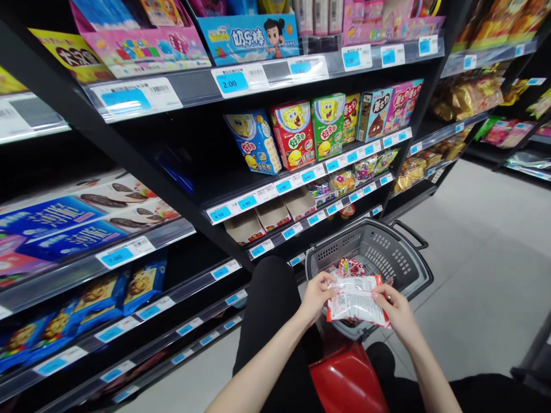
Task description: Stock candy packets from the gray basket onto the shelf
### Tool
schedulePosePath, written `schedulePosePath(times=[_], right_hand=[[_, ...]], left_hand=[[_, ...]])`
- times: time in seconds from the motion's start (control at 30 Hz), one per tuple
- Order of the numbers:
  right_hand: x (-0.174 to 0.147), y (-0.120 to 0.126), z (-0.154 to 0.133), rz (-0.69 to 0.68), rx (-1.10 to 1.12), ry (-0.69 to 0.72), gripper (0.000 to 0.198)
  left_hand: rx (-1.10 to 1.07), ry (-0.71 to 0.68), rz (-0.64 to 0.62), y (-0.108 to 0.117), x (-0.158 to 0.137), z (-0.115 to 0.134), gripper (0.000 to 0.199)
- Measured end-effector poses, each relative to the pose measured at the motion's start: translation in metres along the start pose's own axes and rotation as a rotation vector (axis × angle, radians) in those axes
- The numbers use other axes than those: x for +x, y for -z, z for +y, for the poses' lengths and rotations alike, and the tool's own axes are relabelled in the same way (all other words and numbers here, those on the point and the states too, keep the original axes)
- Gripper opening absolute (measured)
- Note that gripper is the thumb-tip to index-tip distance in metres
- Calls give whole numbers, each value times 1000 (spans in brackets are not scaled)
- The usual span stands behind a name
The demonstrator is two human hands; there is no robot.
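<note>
Between my two hands is a snack packet, white with red-orange edges and small print on the side facing me. My left hand pinches its left edge, and my right hand grips its right edge. The packet is held above the near side of a grey shopping basket. Inside the basket lie several red wrapped snack packets, partly hidden by the packet I hold.
Store shelves with price tags run along the left. Upright snack boxes stand on a middle shelf, above open cardboard trays. A red object is between my legs. Grey tiled floor extends to the right.
</note>
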State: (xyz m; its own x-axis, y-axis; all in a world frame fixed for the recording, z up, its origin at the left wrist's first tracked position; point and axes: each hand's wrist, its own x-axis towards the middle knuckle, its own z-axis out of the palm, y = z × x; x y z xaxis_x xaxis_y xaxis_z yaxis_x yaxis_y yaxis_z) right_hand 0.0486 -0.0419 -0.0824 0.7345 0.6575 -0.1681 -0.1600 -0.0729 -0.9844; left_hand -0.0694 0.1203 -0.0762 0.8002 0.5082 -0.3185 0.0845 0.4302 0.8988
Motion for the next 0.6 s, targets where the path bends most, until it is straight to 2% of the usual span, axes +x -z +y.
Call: schedulePosePath(times=[0.07,0.17,0.27,0.37,0.43,0.47,0.53,0.6], right_hand=[[-2,-2,-3,-33,200,-94,21],[-5,-8,-9,-53,490,-214,18],[-6,-8,-12,-10,675,-223,20],[-6,-3,-13,-4,737,-193,26],[-5,-2,-11,24,711,-222,21],[-4,-2,-9,49,681,-256,19],[-2,-3,-1,83,560,-361,19],[0,-3,10,114,348,-427,22]], left_hand=[[-159,78,-57,3,0,-3,26],[-324,204,-90,5,1,-4,17],[-451,314,-188,8,1,2,22],[-480,281,-345,10,-1,11,23],[-361,255,-394,10,-1,13,18],[-260,252,-374,9,-1,11,18],[-7,249,-265,9,2,6,24],[277,221,-147,10,6,-2,31]])
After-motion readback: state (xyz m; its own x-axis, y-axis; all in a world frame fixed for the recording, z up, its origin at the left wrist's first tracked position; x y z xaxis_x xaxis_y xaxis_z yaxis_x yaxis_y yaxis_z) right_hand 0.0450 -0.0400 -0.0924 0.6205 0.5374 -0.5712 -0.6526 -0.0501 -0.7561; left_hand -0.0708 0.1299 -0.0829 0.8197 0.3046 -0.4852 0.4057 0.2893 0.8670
